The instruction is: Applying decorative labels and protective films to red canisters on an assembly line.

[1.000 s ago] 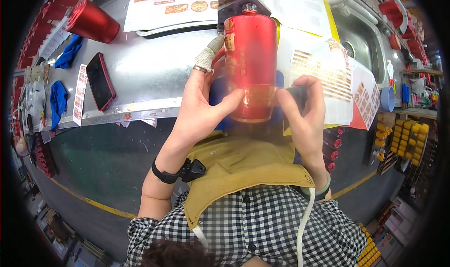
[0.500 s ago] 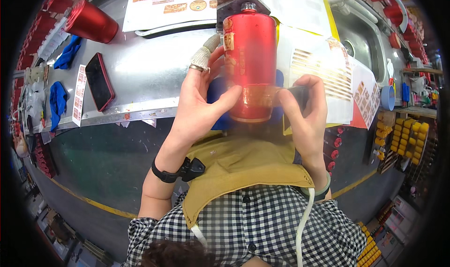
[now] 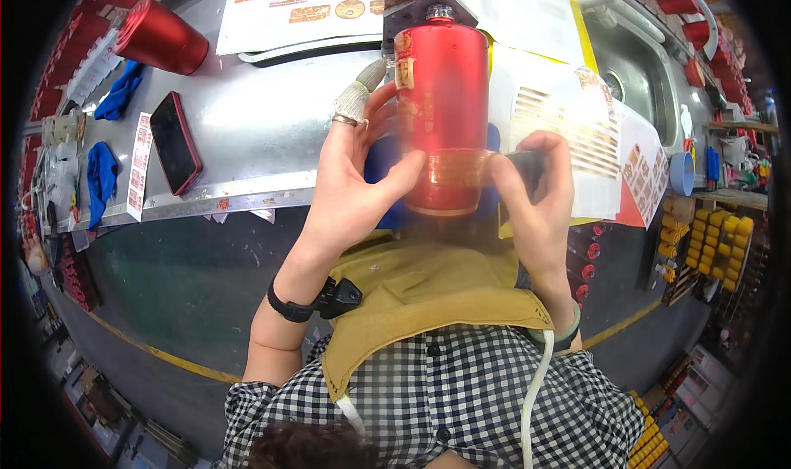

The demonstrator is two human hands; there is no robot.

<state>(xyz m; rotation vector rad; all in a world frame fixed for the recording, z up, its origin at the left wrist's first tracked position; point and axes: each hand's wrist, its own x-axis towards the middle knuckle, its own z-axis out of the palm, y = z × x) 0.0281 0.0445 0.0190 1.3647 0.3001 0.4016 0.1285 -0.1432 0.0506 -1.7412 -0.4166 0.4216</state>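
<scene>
A glossy red bottle (image 3: 445,82) with a threaded metal neck stands in front of me, with gold decals on its left side. Around its lower part lies a translucent gold decal strip (image 3: 455,169), which reaches past the right edge. My left hand (image 3: 350,160) grips the bottle's left side, thumb pressed at the strip's end and fingers behind; a pale covering wraps one finger. My right hand (image 3: 535,190) is closed at the bottle's right, thumb against the strip, with a dark flat piece (image 3: 525,166) between its fingers. Its exact kind cannot be made out.
Left on the metal bench lie a phone (image 3: 175,143), blue cloths (image 3: 101,180), a narrow decal sheet (image 3: 140,168) and a red tapered container (image 3: 162,37). Decal sheets (image 3: 560,110) lie to the right, beside a sink (image 3: 630,65) and a blue cup (image 3: 681,172).
The bottle has shifted or turned very slightly, and the strip's gold pattern shows more clearly. Both hands keep nearly the same places and grips.
</scene>
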